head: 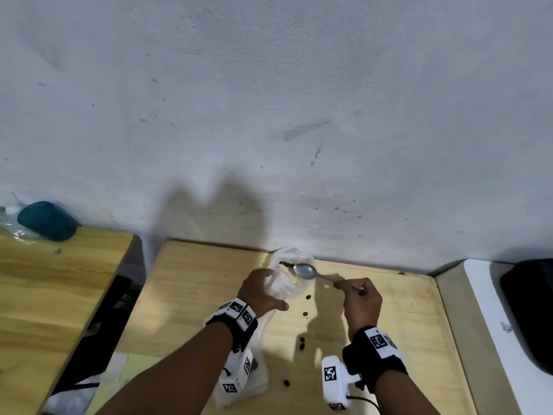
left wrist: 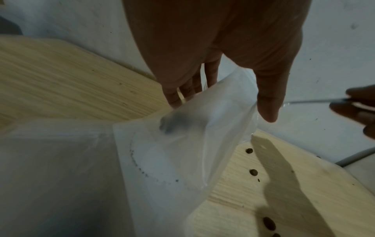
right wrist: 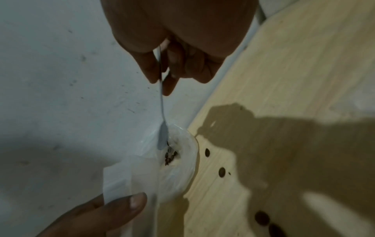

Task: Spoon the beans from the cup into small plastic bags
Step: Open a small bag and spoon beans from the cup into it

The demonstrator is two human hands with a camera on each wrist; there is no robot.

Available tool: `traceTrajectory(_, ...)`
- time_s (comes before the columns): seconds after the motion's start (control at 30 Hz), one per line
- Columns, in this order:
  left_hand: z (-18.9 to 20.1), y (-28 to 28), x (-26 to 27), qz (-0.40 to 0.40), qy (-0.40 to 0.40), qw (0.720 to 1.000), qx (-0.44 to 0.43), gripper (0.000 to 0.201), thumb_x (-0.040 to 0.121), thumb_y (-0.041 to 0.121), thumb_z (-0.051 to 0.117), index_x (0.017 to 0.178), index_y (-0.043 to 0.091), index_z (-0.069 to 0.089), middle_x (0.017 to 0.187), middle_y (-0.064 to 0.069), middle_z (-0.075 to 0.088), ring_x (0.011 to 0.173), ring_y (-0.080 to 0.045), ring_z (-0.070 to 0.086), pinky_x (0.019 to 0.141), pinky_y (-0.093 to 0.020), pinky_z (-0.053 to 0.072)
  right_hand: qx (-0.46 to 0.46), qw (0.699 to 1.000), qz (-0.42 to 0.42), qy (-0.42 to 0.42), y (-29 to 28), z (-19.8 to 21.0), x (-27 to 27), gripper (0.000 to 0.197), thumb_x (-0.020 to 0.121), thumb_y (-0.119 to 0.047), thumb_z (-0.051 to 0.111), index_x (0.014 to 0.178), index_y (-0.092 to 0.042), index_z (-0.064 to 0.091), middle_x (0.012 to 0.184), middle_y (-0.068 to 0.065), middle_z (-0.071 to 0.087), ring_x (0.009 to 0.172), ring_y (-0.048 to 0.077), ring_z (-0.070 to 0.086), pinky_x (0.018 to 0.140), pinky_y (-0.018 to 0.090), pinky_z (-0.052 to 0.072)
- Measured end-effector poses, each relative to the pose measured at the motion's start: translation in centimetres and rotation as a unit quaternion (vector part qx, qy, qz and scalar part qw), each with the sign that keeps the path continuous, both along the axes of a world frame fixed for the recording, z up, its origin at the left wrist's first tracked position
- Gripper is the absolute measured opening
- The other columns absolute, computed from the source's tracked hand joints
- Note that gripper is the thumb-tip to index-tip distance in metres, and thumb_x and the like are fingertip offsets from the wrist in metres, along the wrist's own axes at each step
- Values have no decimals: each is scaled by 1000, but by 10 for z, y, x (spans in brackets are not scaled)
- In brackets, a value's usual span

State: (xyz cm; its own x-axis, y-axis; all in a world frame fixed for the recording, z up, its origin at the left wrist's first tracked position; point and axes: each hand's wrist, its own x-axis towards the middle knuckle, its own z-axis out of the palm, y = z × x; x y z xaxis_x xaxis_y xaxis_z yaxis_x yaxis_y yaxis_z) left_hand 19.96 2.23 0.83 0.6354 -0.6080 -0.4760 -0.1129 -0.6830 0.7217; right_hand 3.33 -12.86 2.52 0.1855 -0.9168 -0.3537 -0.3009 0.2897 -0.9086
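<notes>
My left hand grips a thin clear plastic bag between thumb and fingers, above the wooden table near the wall. Pressed against the bag is a clear round rim; I cannot tell whether it is the cup or the bag's mouth. A few dark beans lie inside it. My right hand pinches the handle of a metal spoon. The spoon's bowl is at that rim, tilted, and looks bare. Several loose beans lie scattered on the table between my hands.
A dark teal cup stands on a second wooden table at the far left, across a gap. A white unit with a black object on it borders the right edge. More clear plastic lies on the table under my left wrist.
</notes>
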Motion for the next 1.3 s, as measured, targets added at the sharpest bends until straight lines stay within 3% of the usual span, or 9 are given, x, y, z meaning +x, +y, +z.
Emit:
traceTrajectory(0.23,5,13,-5,31,-2,999,-44,93,48,32,92,129,22,47,133,6,45,119,-14,49,101,-32,44,142,989,-8,46,15,-9,16,21,76,-4,69,59,-13,61,61,14,55,43,20,32,45,28,25)
traceTrajectory(0.33,10,17,-8,46,-19,996,-71,88,50,30,92,127,22,49,129,8,45,116,-15,50,97,-30,45,163,983,49,71,22,-11,18,16,76,-21,78,75,-6,70,70,11,64,47,21,38,46,28,32)
traceTrajectory(0.43,22,19,-9,47,-47,993,-94,86,53,33,90,128,23,49,125,8,47,112,-14,51,96,-31,46,122,976,102,151,27,-6,10,20,74,-36,80,83,-19,76,83,2,69,73,24,60,68,33,50)
traceTrajectory(0.53,37,19,-7,49,-64,990,-117,87,54,36,89,130,25,49,121,9,50,107,-13,52,94,-30,46,31,977,132,165,29,6,1,20,81,-29,74,100,-20,72,101,2,70,91,24,62,81,30,47)
traceTrajectory(0.73,68,14,-1,-7,-52,983,-177,87,50,33,92,126,25,52,117,9,59,102,-10,57,86,-21,46,13,938,346,-11,38,90,19,24,96,-12,53,109,-26,68,71,5,61,45,10,41,40,16,31)
traceTrajectory(0.93,91,10,4,-37,-5,971,-235,100,43,46,92,130,27,49,114,12,53,102,-9,55,82,-23,50,2,934,358,-12,28,128,38,16,86,0,56,74,-11,59,65,3,54,36,4,32,36,14,23)
traceTrajectory(1.03,103,8,5,12,38,965,-259,67,69,44,81,127,27,52,112,8,53,93,-7,57,64,-17,50,-87,929,359,9,20,126,41,19,80,-15,76,72,-17,59,68,-8,55,50,0,46,50,13,34)
traceTrajectory(1.17,110,3,13,87,33,954,-283,20,85,29,70,100,19,63,89,4,60,85,-18,62,78,-27,50,-150,946,288,-12,22,121,48,32,71,-17,86,93,-21,63,90,-2,66,86,12,61,76,26,49)
traceTrajectory(1.3,113,2,17,120,56,945,-300,13,88,23,66,79,18,58,81,0,63,79,-18,61,79,-33,47,-81,968,220,-85,34,126,57,40,68,-9,86,103,-17,69,89,8,71,79,18,67,68,28,55)
